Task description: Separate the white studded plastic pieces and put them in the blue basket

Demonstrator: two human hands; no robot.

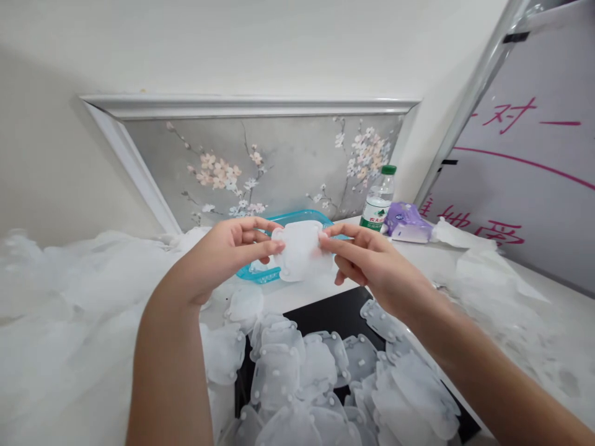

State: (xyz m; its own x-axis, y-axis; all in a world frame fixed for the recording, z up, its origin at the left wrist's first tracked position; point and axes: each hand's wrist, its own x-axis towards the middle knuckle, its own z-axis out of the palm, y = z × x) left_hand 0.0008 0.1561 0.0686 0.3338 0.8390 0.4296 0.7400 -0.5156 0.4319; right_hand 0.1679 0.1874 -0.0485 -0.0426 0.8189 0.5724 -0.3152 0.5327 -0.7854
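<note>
Both hands hold one white, translucent padded sheet [301, 251] up in front of me. My left hand [232, 251] pinches its left edge with thumb and fingers. My right hand [367, 257] pinches its right edge. Below the hands, a heap of several similar white sheets with small round studs [320, 378] lies on a black surface [325, 313]. Behind the held sheet sits a teal plastic tray [260, 274], partly hidden by it.
A water bottle with a green cap [379, 201] and a purple tissue pack [406, 222] stand at the back of the white table [427, 257]. White gauzy material [69, 297] piles up on the left, crumpled plastic wrap [493, 272] on the right. A floral panel leans against the wall.
</note>
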